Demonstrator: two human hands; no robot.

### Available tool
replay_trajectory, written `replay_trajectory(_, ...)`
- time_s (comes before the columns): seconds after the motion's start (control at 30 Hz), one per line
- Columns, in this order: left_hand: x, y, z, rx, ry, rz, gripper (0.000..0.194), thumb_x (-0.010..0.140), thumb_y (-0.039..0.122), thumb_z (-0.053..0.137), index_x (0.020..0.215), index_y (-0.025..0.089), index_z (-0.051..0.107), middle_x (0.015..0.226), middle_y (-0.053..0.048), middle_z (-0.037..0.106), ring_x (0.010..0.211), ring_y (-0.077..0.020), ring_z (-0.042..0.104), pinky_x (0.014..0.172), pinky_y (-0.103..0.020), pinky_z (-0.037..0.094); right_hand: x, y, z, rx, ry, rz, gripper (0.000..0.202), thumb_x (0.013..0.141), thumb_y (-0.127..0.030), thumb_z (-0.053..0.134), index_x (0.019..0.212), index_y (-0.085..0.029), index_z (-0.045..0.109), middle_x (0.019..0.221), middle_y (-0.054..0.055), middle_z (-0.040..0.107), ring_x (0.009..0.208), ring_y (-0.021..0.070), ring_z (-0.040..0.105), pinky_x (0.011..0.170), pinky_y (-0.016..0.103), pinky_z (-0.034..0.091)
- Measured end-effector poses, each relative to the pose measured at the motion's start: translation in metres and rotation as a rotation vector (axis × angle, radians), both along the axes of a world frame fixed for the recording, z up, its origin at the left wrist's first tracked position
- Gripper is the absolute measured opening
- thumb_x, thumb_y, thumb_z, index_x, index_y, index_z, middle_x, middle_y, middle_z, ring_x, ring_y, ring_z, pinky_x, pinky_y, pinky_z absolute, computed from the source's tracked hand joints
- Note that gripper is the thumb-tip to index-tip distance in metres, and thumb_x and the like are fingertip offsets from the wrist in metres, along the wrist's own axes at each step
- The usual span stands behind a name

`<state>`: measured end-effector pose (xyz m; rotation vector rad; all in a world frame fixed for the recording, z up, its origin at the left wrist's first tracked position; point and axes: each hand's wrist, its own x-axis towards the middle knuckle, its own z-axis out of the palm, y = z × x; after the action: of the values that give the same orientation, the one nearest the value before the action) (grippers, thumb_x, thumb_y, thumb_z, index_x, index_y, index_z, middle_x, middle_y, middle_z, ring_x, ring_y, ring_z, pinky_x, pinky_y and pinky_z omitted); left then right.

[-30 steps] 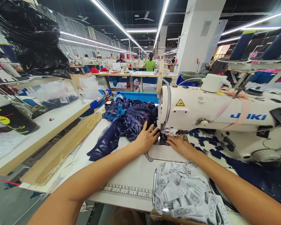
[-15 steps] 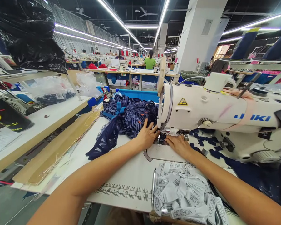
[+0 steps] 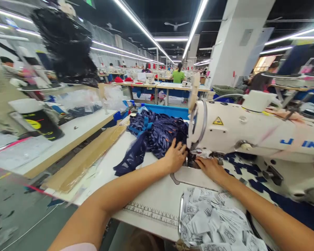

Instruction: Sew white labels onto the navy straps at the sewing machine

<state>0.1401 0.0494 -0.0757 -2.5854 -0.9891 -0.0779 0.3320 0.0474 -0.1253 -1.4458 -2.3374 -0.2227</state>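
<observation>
A heap of navy patterned fabric (image 3: 162,132) lies left of the white sewing machine (image 3: 225,125). My left hand (image 3: 176,157) rests on the heap's near edge beside the needle area, its fingers spread. Right of the needle, my right hand (image 3: 209,168) lies low on the machine bed (image 3: 196,179) with its fingers together at a dark bit of fabric under the presser foot. Its fingertips are partly hidden, so its grip is unclear. A tray of white printed labels (image 3: 217,219) sits below my right forearm.
Navy scraps (image 3: 240,165) lie behind my right forearm. A printed ruler (image 3: 151,213) runs along the table's front edge. At the left are a cardboard strip (image 3: 86,158), another table (image 3: 75,139) and a black bag (image 3: 68,48). A person in green (image 3: 178,75) is farther back.
The whole view has shifted, so everything stands farther right and a little lower. Both hands remain beside the needle area, with little visible change in their pose.
</observation>
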Motion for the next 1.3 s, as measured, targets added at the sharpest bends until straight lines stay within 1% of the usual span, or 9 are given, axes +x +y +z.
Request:
replay_trajectory(0.17, -0.047, -0.046, 0.020, 0.055, -0.138, -0.178, 0.025, 0.081, 0.018, 0.045, 0.102, 0.016, 0.058, 0.112, -0.009, 0.059, 0.100, -0.0185, 0.054, 0.091, -0.036, 0.039, 0.024, 0.006, -0.009, -0.115, 0.136, 0.170, 0.032, 0.084, -0.031, 0.036, 0.092, -0.024, 0.066, 0.089, 0.006, 0.070, 0.081, 0.0251, 0.066, 0.076, 0.043, 0.053)
replay_trajectory(0.23, -0.087, -0.057, 0.032, 0.198, -0.305, -0.102, 0.026, 0.085, 0.015, 0.037, 0.102, 0.017, 0.057, 0.108, -0.008, 0.061, 0.092, -0.0142, 0.057, 0.084, -0.030, 0.043, 0.026, -0.003, -0.003, -0.108, 0.154, 0.202, 0.033, 0.084, -0.035, 0.036, 0.097, -0.024, 0.065, 0.096, 0.006, 0.069, 0.087, 0.0248, 0.064, 0.080, 0.042, 0.052)
replay_trajectory(0.37, -0.171, -0.061, 0.048, 0.485, -0.486, 0.156, 0.027, 0.086, 0.016, 0.041, 0.111, 0.016, 0.052, 0.118, -0.015, 0.052, 0.105, -0.0201, 0.052, 0.089, -0.037, 0.042, 0.007, -0.035, 0.020, -0.174, 0.282, 0.218, 0.033, 0.084, -0.038, 0.036, 0.094, -0.023, 0.064, 0.101, 0.008, 0.067, 0.095, 0.0249, 0.061, 0.082, 0.040, 0.051)
replay_trajectory(0.47, -0.195, -0.062, 0.043, 0.442, -0.341, 0.057, 0.029, 0.085, 0.016, 0.044, 0.113, 0.019, 0.050, 0.127, -0.015, 0.044, 0.116, -0.0241, 0.043, 0.092, -0.043, 0.039, -0.032, -0.050, 0.035, -0.321, 0.389, 0.360, 0.031, 0.085, -0.034, 0.037, 0.096, -0.020, 0.063, 0.102, 0.009, 0.065, 0.095, 0.0221, 0.061, 0.080, 0.034, 0.050)
replay_trajectory(0.63, -0.143, -0.083, 0.025, 0.170, -0.335, -0.386, 0.027, 0.088, 0.010, 0.031, 0.075, 0.017, 0.053, 0.072, -0.004, 0.059, 0.076, -0.0140, 0.053, 0.072, -0.030, 0.044, -0.105, -0.028, 0.055, -0.454, 0.446, 0.366, 0.033, 0.083, -0.030, 0.042, 0.110, -0.014, 0.053, 0.101, 0.011, 0.064, 0.089, 0.0210, 0.060, 0.077, 0.034, 0.047)
replay_trajectory(0.8, -0.081, -0.097, 0.024, -0.059, -0.660, -0.473, 0.021, 0.085, 0.014, 0.040, 0.068, 0.015, 0.051, 0.057, -0.001, 0.050, 0.058, -0.0118, 0.044, 0.057, -0.025, 0.037, -0.128, 0.002, 0.069, -0.415, 0.294, 0.071, 0.024, 0.085, -0.030, 0.042, 0.093, -0.012, 0.056, 0.088, 0.011, 0.063, 0.079, 0.0205, 0.057, 0.069, 0.032, 0.043)
replay_trajectory(1.0, -0.058, -0.092, 0.032, -0.404, -0.867, -0.443, 0.014, 0.075, 0.008, 0.046, 0.065, 0.015, 0.053, 0.055, 0.002, 0.051, 0.052, -0.0080, 0.045, 0.050, -0.018, 0.034, -0.061, -0.036, 0.066, -0.312, 0.175, 0.230, 0.028, 0.083, -0.027, 0.049, 0.108, -0.016, 0.056, 0.110, 0.009, 0.060, 0.098, 0.0190, 0.055, 0.080, 0.027, 0.040)
replay_trajectory(1.1, -0.045, -0.084, 0.036, -0.505, -0.879, -0.333, 0.023, 0.075, 0.015, 0.049, 0.052, 0.015, 0.047, 0.048, 0.005, 0.043, 0.044, -0.0053, 0.038, 0.045, -0.017, 0.029, -0.006, -0.053, 0.073, -0.226, -0.088, 0.073, 0.020, 0.085, -0.018, 0.045, 0.085, -0.016, 0.065, 0.089, 0.008, 0.066, 0.084, 0.0187, 0.058, 0.072, 0.028, 0.039)
replay_trajectory(1.3, -0.007, -0.042, 0.026, -0.279, -0.608, -0.088, 0.034, 0.076, 0.017, 0.048, 0.042, 0.014, 0.043, 0.044, 0.004, 0.038, 0.045, -0.0072, 0.037, 0.050, -0.022, 0.028, 0.067, -0.045, 0.079, -0.234, -0.417, -0.037, 0.020, 0.084, -0.011, 0.047, 0.079, -0.015, 0.066, 0.082, 0.007, 0.066, 0.079, 0.0187, 0.056, 0.064, 0.028, 0.033)
